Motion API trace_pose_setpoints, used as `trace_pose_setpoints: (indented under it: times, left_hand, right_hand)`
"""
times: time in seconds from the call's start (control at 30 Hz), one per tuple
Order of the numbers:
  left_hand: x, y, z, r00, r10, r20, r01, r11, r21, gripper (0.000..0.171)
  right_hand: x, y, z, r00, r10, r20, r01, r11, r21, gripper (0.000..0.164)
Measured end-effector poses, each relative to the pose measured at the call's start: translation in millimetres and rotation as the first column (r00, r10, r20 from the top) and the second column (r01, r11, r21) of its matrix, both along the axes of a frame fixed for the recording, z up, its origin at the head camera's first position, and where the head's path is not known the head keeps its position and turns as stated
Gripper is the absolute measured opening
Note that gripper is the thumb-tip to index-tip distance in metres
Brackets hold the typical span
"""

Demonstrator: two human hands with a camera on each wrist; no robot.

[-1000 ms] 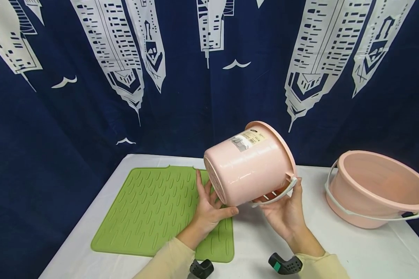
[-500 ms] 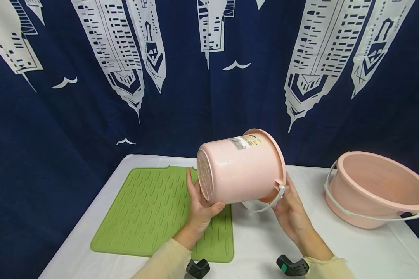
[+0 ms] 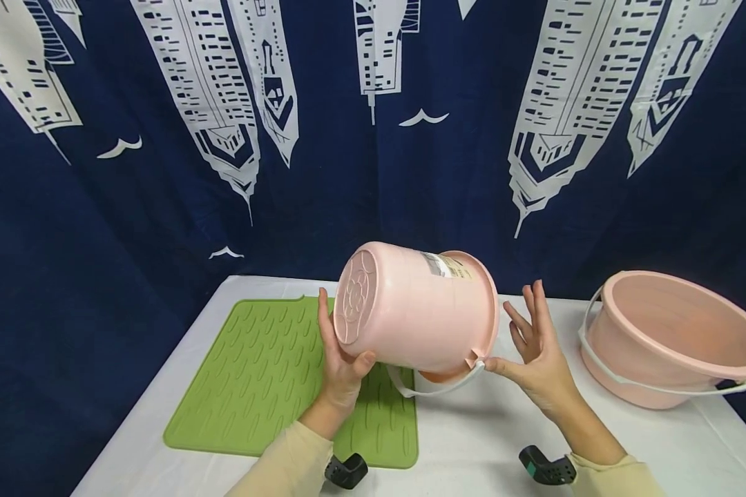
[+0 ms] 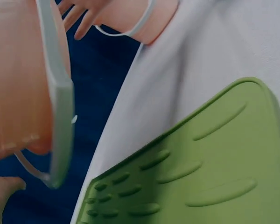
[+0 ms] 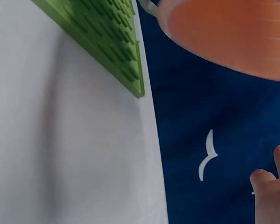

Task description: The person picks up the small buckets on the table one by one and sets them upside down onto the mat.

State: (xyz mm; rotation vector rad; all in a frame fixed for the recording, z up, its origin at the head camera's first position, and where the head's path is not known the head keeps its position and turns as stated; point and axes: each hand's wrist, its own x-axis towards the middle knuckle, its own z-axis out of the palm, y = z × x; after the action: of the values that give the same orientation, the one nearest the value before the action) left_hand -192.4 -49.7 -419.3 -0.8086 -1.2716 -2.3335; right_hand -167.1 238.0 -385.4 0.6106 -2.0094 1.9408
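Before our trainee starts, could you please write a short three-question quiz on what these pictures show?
1. True or false: the green ridged mat lies on the white tabletop.
2. What supports the tilted pink bucket near its base: A) the mat, B) the left hand, or C) the tabletop?
3. Fill in: in the head view, the wide pink basin stands to the ____ of the mat.

Key: 1. True; 2. B; 3. right.

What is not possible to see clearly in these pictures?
Held bucket: label print too small, head view.
Left hand: some fingers hidden behind the bucket, head view.
Green mat: partly covered by bucket and left hand, head view.
Second bucket: cut off by the top edge, left wrist view.
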Motion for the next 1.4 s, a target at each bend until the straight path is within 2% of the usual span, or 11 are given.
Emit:
trace_pose_setpoints:
  times: [0.2,0.3,0.47,0.57,0.67,0.8,0.87,0.97,1.17,1.27,1.4]
  left_hand:
    - [-4.1,-4.3,5.3,0.999,0.01,-0.036,-0.011,1.0,-0.017,0.124]
    - [-3.3,-3.8,7.1,0.997,0.032,-0.063,-0.036,0.997,-0.069,0.125]
    - [1.8,0.1,10.5,0.987,0.096,-0.127,-0.12,0.972,-0.201,0.127]
    - [4.6,1.8,15.2,0.981,0.137,-0.138,-0.169,0.951,-0.258,0.129]
    - [8.4,2.0,22.4,0.979,0.169,-0.117,-0.199,0.92,-0.337,0.133]
    - [17.5,1.2,32.8,0.977,0.195,-0.09,-0.214,0.853,-0.476,0.139]
    - [22.4,1.5,37.3,0.974,0.203,-0.098,-0.223,0.82,-0.526,0.142]
    - [27.2,2.1,42.6,0.969,0.21,-0.127,-0.245,0.793,-0.559,0.144]
    - [29.9,2.2,52.0,0.974,0.193,-0.12,-0.226,0.765,-0.603,0.143]
    - [31.6,-0.6,55.2,0.98,0.178,-0.083,-0.191,0.764,-0.616,0.143]
    - [33.6,-3.9,57.1,0.988,0.151,-0.013,-0.126,0.773,-0.622,0.149]
  right_hand:
    - [2.4,-1.7,4.3,0.999,0.024,-0.023,-0.02,0.99,0.138,0.148]
    - [4.3,-6.5,7.1,0.999,0.028,-0.027,-0.023,0.982,0.188,0.151]
    - [5.5,-16.1,16.9,0.997,-0.001,-0.08,0.024,0.957,0.29,0.161]
    - [6.0,-19.6,22.8,0.995,-0.002,-0.095,0.032,0.946,0.322,0.164]
    - [6.0,-21.8,26.9,0.995,0.016,-0.097,0.017,0.942,0.336,0.162]
    - [5.1,-28.1,30.0,0.995,0.083,-0.053,-0.064,0.954,0.292,0.161]
    - [5.7,-32.3,30.7,0.995,0.103,-0.015,-0.096,0.959,0.267,0.161]
    - [8.2,-37.4,31.5,0.996,0.089,0.014,-0.09,0.963,0.256,0.158]
    - [12.0,-42.3,31.3,0.997,0.018,-0.076,0.003,0.963,0.269,0.141]
    - [13.1,-46.1,30.3,0.996,0.009,-0.087,0.014,0.964,0.266,0.138]
    - [15.1,-52.2,29.3,0.996,-0.008,-0.085,0.031,0.961,0.276,0.135]
